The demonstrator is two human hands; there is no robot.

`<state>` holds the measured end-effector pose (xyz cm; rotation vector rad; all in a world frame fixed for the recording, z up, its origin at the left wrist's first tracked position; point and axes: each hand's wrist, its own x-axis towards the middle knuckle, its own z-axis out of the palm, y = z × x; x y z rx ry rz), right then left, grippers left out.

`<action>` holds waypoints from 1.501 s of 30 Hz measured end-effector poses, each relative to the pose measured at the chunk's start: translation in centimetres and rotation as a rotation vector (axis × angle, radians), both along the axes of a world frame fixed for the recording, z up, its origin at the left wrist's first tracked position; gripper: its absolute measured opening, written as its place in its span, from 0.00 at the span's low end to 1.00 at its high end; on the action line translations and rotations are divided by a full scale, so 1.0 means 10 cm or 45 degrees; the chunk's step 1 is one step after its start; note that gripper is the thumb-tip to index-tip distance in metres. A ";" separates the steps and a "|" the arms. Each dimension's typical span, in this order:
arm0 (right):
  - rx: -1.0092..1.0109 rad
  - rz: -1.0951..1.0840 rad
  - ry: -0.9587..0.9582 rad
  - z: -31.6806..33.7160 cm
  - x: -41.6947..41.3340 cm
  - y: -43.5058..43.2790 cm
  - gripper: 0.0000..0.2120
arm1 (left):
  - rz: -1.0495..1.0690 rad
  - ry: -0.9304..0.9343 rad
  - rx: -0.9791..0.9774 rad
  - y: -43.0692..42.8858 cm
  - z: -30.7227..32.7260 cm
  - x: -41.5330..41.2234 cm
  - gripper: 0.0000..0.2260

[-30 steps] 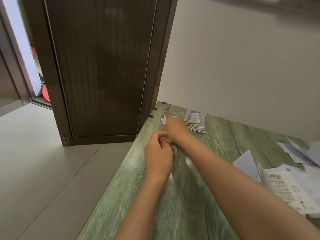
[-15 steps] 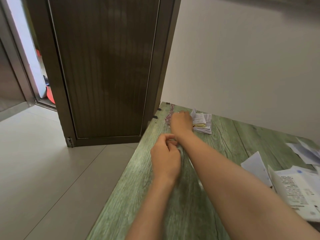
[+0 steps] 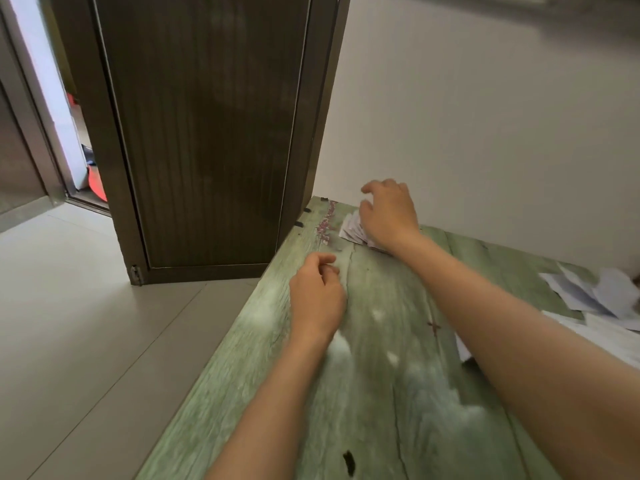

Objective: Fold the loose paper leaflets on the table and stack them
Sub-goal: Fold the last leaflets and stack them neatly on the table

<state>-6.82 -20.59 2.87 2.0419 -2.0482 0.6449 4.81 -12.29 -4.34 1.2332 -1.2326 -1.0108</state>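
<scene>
While the empty, loose-fingered right hand (image 3: 389, 211) hovers, one brush could scatter the stack (image 3: 349, 229) beneath it; left hand (image 3: 317, 296) idles, loosely curled, empty.

**Green table, papers at both ends**

The green wood-grain table (image 3: 381, 341) bears a small stack of folded leaflets (image 3: 349, 228) by its far corner, just beside a reddish smear (image 3: 325, 225). Well apart, at the right edge, lie loose sheets (image 3: 588, 289).
</scene>
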 end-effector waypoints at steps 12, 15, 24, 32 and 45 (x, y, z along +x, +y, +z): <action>0.476 -0.248 -0.649 0.63 -1.22 1.72 0.11 | -0.372 -0.335 0.124 0.79 0.33 -0.91 0.19; 0.464 -0.366 -0.633 0.44 -1.36 1.99 0.12 | -0.457 -0.459 0.199 1.02 0.31 -1.18 0.36; 0.456 -0.610 -0.825 -0.12 -1.43 2.25 0.18 | -0.294 -0.686 0.070 1.07 0.22 -1.39 0.14; 0.335 -0.550 -1.231 -0.34 -1.38 2.11 0.11 | -0.334 -0.358 0.108 1.03 0.25 -1.37 0.05; -0.001 -0.201 -1.590 -0.32 -0.80 2.32 0.08 | -0.399 0.145 0.255 1.17 0.35 -1.18 0.13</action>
